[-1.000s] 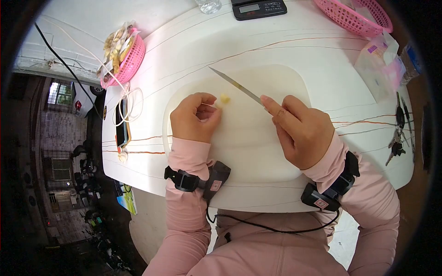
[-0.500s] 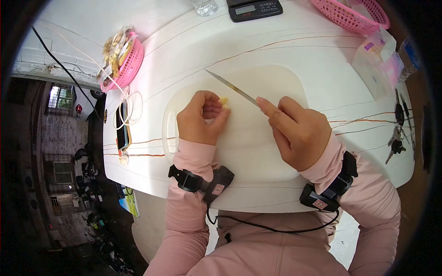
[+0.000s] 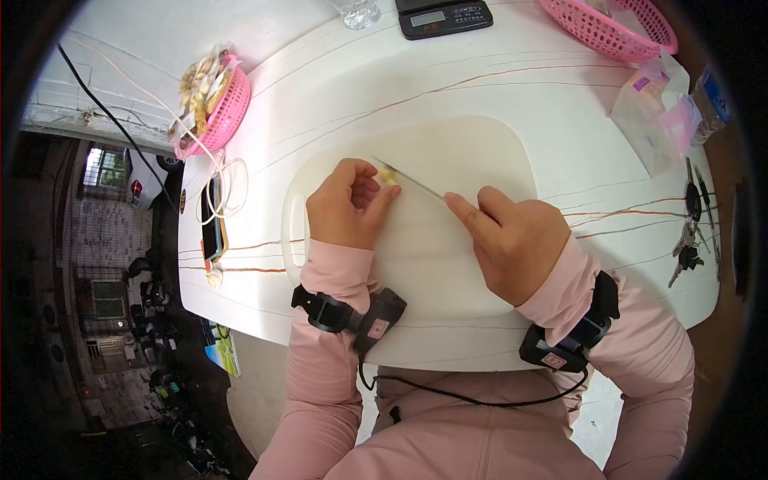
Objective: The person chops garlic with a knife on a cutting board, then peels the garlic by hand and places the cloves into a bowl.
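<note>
A small pale yellow piece of food [image 3: 387, 175] is pinched at the fingertips of my left hand [image 3: 350, 202], over the white cutting board [image 3: 448, 272]. My right hand [image 3: 512, 240] is closed round the handle of a knife [image 3: 416, 182], its index finger stretched along the blade's base. The thin blade points up and left, and its front part lies at the yellow piece, close to my left fingertips. The handle is mostly hidden in my right hand.
A pink basket [image 3: 227, 112] with bagged food and a phone [image 3: 212, 228] with a white cable are on the left. At the top are a black scale [image 3: 444, 18] and another pink basket [image 3: 612, 30]. A plastic bag [image 3: 652, 116] and keys [image 3: 686, 240] lie right.
The knife has come down from above the board to the yellow piece, its blade now turned more edge-on. My right hand has shifted slightly down; my left hand has hardly moved.
</note>
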Demonstrator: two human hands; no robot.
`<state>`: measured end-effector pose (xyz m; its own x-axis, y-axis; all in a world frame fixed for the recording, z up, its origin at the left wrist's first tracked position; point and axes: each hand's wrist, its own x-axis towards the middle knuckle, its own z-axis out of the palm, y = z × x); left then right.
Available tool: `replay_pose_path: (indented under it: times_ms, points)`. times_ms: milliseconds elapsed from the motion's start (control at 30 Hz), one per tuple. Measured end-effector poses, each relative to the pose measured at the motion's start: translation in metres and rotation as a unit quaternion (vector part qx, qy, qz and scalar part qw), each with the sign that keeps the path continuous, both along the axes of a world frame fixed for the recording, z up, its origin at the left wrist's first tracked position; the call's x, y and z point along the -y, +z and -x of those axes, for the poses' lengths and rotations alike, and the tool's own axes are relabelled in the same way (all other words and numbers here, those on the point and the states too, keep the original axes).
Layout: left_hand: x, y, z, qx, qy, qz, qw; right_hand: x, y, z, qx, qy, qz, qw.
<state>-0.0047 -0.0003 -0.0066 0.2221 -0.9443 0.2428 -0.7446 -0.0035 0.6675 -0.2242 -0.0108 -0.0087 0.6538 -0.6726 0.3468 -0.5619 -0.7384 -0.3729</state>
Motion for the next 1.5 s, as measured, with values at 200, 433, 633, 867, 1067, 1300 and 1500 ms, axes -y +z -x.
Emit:
replay_pose_path:
  times_ms: [200,433,633,867,1067,1300,1500]
  points:
    - [0.000,0.000,-0.002,0.011,-0.004,0.004,1.000,-0.002,-0.003,-0.002,0.017,0.005,0.023,1.000]
    - [-0.002,0.003,-0.002,0.051,-0.014,0.013,0.999,-0.002,-0.005,-0.003,0.030,0.006,0.026,0.999]
    - [0.000,0.001,-0.004,0.040,-0.020,0.021,0.999,-0.002,-0.005,-0.003,0.037,0.009,0.023,0.999]
    - [0.002,-0.004,-0.006,0.037,-0.024,0.041,0.998,-0.003,-0.004,-0.003,0.037,0.019,0.017,0.999]
    - [-0.003,0.004,-0.002,0.043,-0.018,0.040,0.998,-0.003,-0.002,-0.003,0.038,0.013,0.016,0.999]
    - [-0.003,0.003,-0.005,0.024,-0.033,0.045,0.998,-0.003,-0.003,-0.003,0.047,0.004,0.014,0.999]
    - [-0.003,0.006,-0.002,0.016,-0.036,0.048,0.998,-0.003,-0.006,-0.005,0.051,0.021,0.014,0.998]
